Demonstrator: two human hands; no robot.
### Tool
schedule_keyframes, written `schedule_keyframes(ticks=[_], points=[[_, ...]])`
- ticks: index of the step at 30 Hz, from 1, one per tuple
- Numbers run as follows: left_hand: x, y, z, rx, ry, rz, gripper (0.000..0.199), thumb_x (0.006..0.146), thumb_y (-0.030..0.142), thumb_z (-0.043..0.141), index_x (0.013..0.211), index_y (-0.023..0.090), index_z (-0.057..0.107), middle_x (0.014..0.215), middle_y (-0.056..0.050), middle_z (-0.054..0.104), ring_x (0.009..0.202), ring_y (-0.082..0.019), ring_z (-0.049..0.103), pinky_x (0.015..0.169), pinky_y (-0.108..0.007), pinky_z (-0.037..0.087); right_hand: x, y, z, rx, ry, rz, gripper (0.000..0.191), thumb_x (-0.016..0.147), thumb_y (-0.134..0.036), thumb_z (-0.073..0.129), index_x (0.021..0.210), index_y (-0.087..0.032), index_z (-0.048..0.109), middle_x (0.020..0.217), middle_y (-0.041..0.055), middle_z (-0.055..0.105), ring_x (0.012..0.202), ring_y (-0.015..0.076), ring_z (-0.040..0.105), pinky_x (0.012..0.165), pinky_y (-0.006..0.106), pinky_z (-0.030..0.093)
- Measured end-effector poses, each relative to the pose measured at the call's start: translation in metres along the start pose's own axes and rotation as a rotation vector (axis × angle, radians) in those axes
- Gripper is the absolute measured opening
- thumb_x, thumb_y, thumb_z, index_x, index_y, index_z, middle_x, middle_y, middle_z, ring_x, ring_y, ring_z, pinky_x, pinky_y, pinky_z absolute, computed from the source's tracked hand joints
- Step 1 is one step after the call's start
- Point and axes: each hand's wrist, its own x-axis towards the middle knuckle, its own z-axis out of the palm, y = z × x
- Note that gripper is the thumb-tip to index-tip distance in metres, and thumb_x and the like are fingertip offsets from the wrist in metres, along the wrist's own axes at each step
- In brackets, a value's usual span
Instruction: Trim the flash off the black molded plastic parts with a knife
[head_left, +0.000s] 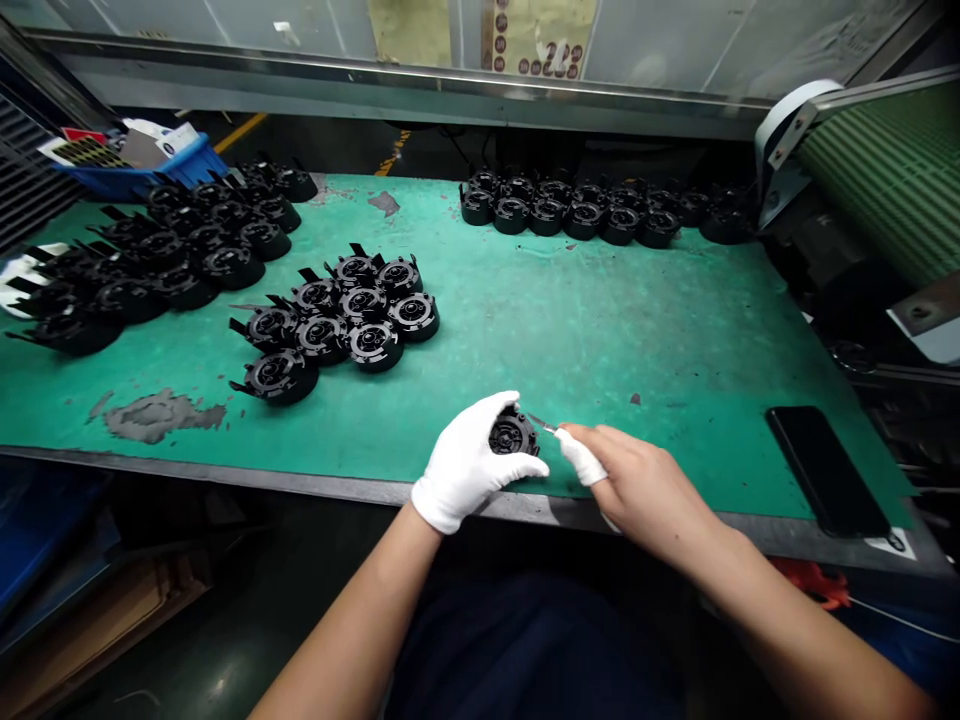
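My left hand (469,455), in a white glove, is closed around a round black plastic part (511,434) near the front edge of the green mat. Ribs and rings show on the part's upward face. My right hand (637,465) has a white cover on the thumb and grips a small knife (541,424) with a thin metal blade. The blade points left, and its tip is close to the part's upper right rim; whether it touches cannot be told. Most of the knife's handle is hidden in my fingers.
Several similar black parts (364,302) stand left of centre, with more (180,250) at the far left and rows (585,212) at the back. A phone (825,470) lies at right. A blue bin (142,175) stands back left; a green conveyor belt (892,170) rises at right.
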Motion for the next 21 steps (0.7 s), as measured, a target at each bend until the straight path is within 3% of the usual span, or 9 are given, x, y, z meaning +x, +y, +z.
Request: schedule_keyframes(ticks=[3,5,9,15,21], points=[[0.014,-0.001,-0.018,-0.080,-0.251,0.105,0.095,0.057,0.055,0.090,0.140,0.030,0.051,0.142,-0.005,0.058,0.133,-0.031,0.054,0.117,-0.046,0.040,0.006,0.014,-0.010,0.086,-0.038,-0.083,0.040,0.095,-0.020,0.045,0.131,-0.027,0.061,0.114,0.0053,0.071,0.100,0.0220,0.066,0.086,0.032,0.049],[0.017,0.000,-0.030,-0.143,-0.294,0.132,0.107,0.054,0.052,0.092,0.147,0.031,0.042,0.152,-0.006,0.048,0.142,-0.032,0.044,0.121,-0.047,0.035,0.012,0.018,-0.014,0.084,-0.115,-0.138,0.035,0.097,-0.024,0.045,0.126,-0.027,0.065,0.109,0.0043,0.073,0.097,0.0220,0.067,0.084,0.032,0.049],[0.000,0.005,-0.029,-0.165,-0.101,0.027,0.126,0.051,0.055,0.092,0.155,0.026,0.025,0.163,-0.011,0.027,0.150,-0.034,0.027,0.125,-0.048,0.025,0.022,0.014,-0.010,0.049,-0.171,-0.189,0.033,0.099,-0.027,0.043,0.123,-0.026,0.066,0.105,0.0041,0.073,0.093,0.0211,0.068,0.078,0.031,0.047],[-0.021,0.014,0.009,-0.141,0.075,-0.104,0.100,0.069,0.052,0.084,0.150,0.021,0.033,0.142,-0.014,0.054,0.130,-0.032,0.055,0.114,-0.048,0.044,0.029,0.013,0.001,-0.040,-0.190,-0.198,0.037,0.097,-0.022,0.044,0.126,-0.029,0.065,0.102,0.0031,0.072,0.089,0.0191,0.068,0.075,0.028,0.044],[-0.019,0.012,0.016,-0.100,0.121,-0.089,0.094,0.072,0.051,0.080,0.148,0.021,0.034,0.135,-0.011,0.059,0.124,-0.030,0.060,0.110,-0.046,0.048,0.026,0.006,0.001,-0.202,-0.185,-0.152,0.040,0.094,-0.022,0.045,0.129,-0.029,0.063,0.100,0.0031,0.071,0.083,0.0202,0.068,0.065,0.028,0.043]])
